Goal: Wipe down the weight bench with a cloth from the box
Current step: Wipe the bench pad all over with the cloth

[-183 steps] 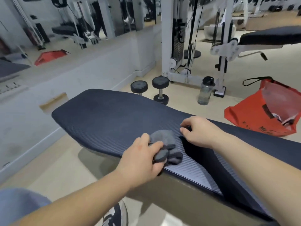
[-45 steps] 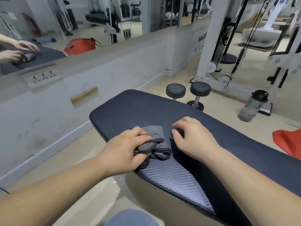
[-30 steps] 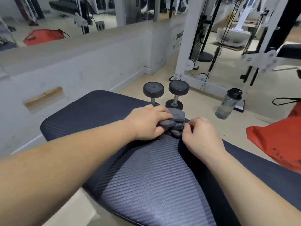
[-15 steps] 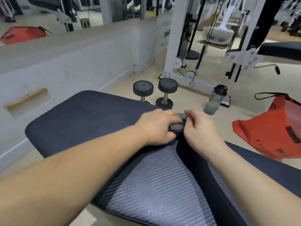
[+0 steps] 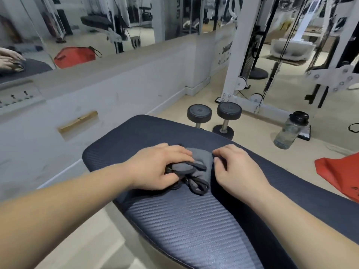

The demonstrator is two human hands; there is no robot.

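The weight bench [image 5: 143, 133] has a dark navy ribbed pad that runs from the centre to the lower right. A crumpled grey cloth [image 5: 201, 162] with a dark corded edge lies on the pad's middle. My left hand [image 5: 155, 168] grips the cloth, fingers curled over its top and thumb at its near side. My right hand [image 5: 238, 171] rests on the pad just right of the cloth. Its bent fingertips are at the cloth's edge and hold nothing. No box is in view.
Two black dumbbells [image 5: 213, 115] stand on the floor beyond the bench, with a clear water bottle [image 5: 290, 131] to their right. A red bag [image 5: 343, 175] lies at the right edge. A white cable machine [image 5: 236, 55] rises behind. A low wall with mirrors runs along the left.
My left hand has drawn the cloth back from the bench's far edge toward the middle of the pad. My right hand moved along beside it. The view has swung left.
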